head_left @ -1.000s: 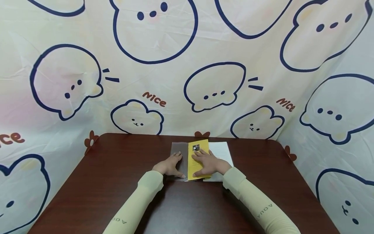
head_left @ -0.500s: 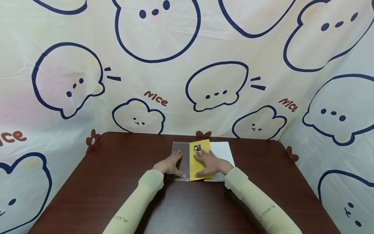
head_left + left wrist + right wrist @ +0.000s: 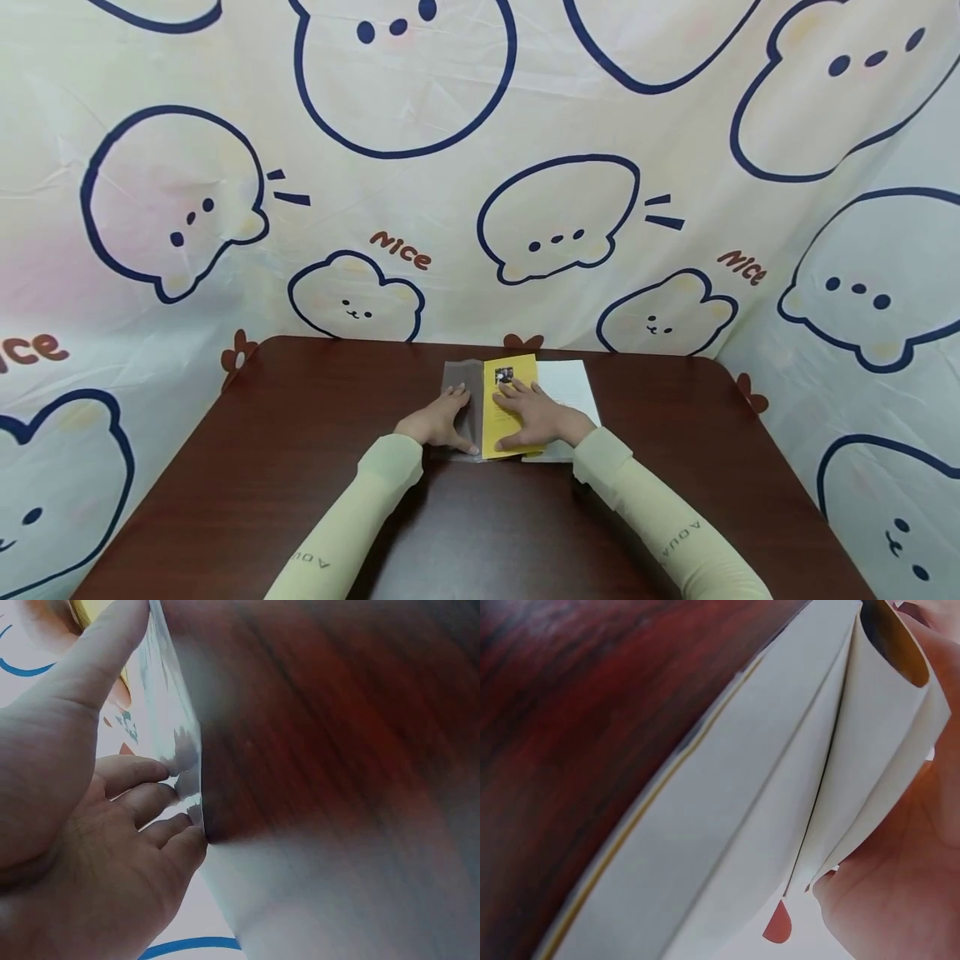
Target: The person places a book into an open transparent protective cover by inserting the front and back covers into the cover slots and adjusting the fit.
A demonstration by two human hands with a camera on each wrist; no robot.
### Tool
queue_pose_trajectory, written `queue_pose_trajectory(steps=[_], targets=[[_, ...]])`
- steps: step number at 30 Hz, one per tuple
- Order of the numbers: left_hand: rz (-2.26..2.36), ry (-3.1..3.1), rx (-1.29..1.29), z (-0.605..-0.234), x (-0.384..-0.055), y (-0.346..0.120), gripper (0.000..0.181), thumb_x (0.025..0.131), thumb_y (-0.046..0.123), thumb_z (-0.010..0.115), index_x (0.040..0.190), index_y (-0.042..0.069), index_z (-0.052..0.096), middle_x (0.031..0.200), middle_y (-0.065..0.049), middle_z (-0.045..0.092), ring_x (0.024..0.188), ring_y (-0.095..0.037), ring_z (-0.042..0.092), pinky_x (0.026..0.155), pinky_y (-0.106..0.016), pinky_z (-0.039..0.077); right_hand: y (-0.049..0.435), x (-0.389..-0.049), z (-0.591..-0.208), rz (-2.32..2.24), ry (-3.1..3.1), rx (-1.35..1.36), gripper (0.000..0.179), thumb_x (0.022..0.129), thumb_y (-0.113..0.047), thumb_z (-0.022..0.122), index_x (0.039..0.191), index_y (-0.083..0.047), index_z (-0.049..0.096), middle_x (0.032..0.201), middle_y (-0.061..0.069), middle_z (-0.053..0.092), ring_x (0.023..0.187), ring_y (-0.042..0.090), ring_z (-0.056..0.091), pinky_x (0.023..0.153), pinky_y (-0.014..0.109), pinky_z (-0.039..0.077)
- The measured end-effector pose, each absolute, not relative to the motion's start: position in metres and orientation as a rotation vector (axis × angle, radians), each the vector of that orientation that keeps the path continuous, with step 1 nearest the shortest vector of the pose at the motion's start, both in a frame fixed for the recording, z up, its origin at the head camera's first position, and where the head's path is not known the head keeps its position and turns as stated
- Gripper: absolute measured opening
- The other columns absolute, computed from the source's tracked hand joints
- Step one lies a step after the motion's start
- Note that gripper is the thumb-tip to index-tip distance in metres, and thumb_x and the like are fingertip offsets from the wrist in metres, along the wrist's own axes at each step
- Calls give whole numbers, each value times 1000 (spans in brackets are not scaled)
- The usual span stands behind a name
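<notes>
An opened book lies near the table's far edge. Its yellow cover point(image 3: 491, 429) carries a small dark picture, and white pages point(image 3: 566, 383) show to the right. At its left lies a clear plastic book cover point(image 3: 463, 375), the dark table showing through it. My left hand point(image 3: 435, 421) rests on that plastic, thumb and fingers spread apart; the left wrist view shows fingertips on the plastic sheet point(image 3: 169, 712). My right hand point(image 3: 536, 417) lies on the yellow cover with fingers spread. In the right wrist view, the pages point(image 3: 727, 825) fan and curve beside the palm point(image 3: 900, 877).
A dark reddish-brown table point(image 3: 480, 533) carries the book. A pale cloth point(image 3: 450, 200) printed with cartoon bears hangs behind the table and on both sides. Pale yellow sleeves point(image 3: 352, 517) cover the forearms.
The right hand and yellow cover have shifted slightly left over the last half second. The plastic looks a little narrower and creased near the yellow edge. The left hand has barely moved.
</notes>
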State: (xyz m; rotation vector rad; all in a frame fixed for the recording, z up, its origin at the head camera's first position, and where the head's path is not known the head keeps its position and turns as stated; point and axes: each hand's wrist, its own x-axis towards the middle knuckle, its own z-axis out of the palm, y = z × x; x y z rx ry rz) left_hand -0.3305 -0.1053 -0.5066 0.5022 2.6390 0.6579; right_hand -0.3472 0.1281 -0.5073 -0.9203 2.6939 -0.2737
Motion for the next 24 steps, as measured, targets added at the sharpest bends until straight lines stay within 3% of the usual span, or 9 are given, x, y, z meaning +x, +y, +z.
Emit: queue_pose_trajectory(steps=[24], targets=[[620, 2658, 475, -501, -329, -107, 104, 76, 41, 89, 158, 5, 35, 169, -15, 21, 157, -34, 16, 122, -54, 25, 136, -345, -501, -320, 2664, -848, 95, 82, -64, 72, 156, -15, 42, 166, 7, 32, 157, 33, 17, 125, 56, 15]])
